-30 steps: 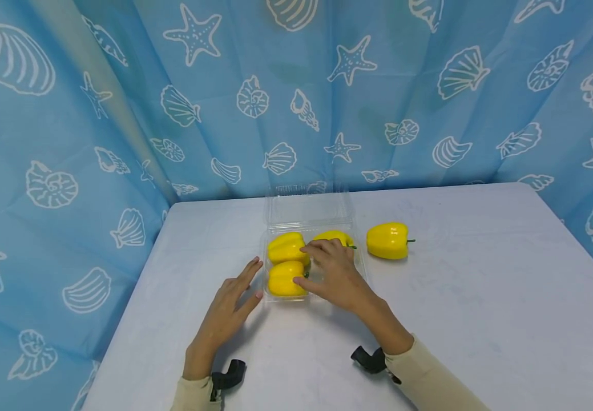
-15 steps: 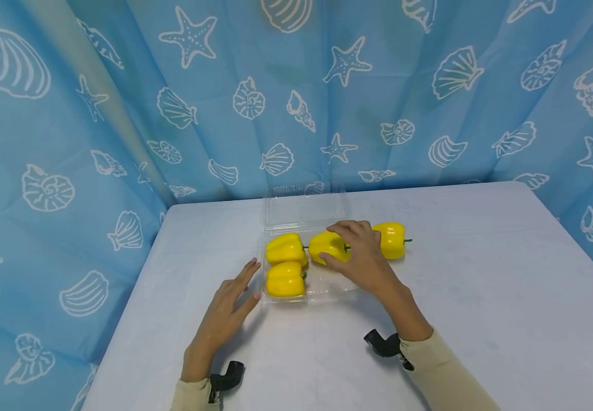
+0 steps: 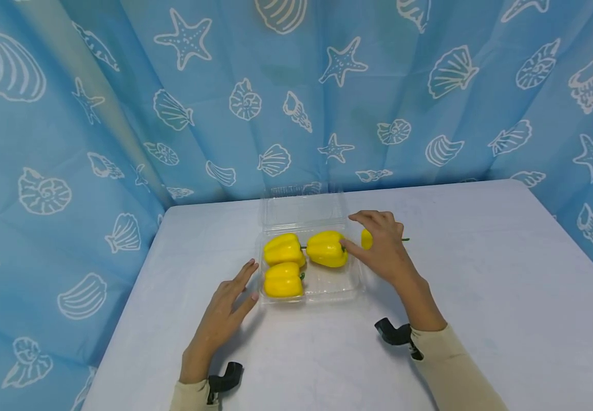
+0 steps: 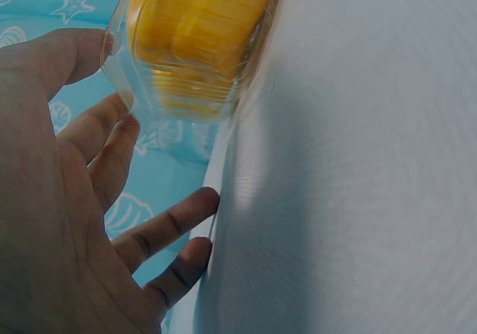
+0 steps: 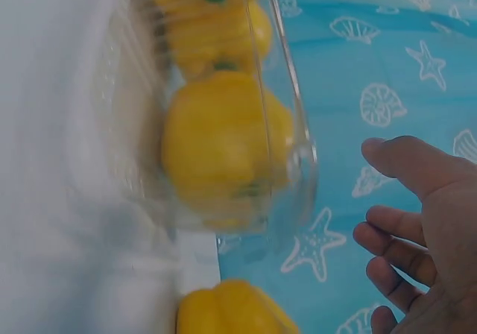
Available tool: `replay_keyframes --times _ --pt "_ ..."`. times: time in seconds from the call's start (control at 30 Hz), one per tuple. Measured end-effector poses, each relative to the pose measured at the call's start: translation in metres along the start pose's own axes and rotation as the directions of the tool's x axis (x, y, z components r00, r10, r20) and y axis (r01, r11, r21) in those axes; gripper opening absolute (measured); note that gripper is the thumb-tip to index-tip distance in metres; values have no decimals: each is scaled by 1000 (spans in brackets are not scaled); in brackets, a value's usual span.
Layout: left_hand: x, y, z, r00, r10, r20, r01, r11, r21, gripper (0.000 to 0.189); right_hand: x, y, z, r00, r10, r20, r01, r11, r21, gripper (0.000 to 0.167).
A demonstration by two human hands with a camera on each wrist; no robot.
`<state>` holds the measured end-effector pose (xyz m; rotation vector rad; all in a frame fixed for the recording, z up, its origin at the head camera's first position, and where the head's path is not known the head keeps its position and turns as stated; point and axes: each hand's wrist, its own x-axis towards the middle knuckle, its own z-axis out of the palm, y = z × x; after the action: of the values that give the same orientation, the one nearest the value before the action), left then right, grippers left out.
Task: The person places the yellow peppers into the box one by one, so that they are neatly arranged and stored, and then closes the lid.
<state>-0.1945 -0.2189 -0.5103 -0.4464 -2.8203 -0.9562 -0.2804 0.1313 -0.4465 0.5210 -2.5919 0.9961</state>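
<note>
A clear plastic clamshell container (image 3: 332,292) lies open, its lid raised at the back. Inside sit two yellow bell peppers on the left, one behind (image 3: 282,249) and one in front (image 3: 283,281), plus another yellow pepper (image 3: 325,249) at the back right. My left hand (image 3: 224,311) rests beside the container's left side, fingers extended; in the left wrist view its fingertips touch the clear wall (image 4: 123,73). Over the container's right side hovers my right hand (image 3: 386,251), holding nothing, fingers apart. It partly hides a yellow pepper (image 3: 366,239) lying outside on the table.
A white cloth covers the table (image 3: 491,274). Behind it and along the left hangs a blue curtain (image 3: 296,68) with white shell and starfish prints. Black camera mounts sit on the left wrist (image 3: 226,377) and the right wrist (image 3: 394,332).
My right hand has let go of the back-right pepper inside the container and moved right toward the pepper outside. My left hand stays beside the container.
</note>
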Motion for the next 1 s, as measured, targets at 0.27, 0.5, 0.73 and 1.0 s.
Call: replay_keyframes --times 0.27,0.5,0.73,1.0 --pt "0 2 -1 1000 10 -4 -10 1000 -12 59 1 17 -12 998 54 -31 -55 998 -29 52" --pt "1 0 1 1000 10 -10 -10 1000 -14 59 0 35 -20 995 98 -33 -100 994 -49 55" --pt "0 1 1 1000 -1 0 1 1000 -12 59 -2 46 -26 988 152 -6 -152 986 -69 59" --pt "-1 2 -1 1000 -17 6 17 1000 -13 59 -4 56 -31 985 173 9 -172 983 -63 61"
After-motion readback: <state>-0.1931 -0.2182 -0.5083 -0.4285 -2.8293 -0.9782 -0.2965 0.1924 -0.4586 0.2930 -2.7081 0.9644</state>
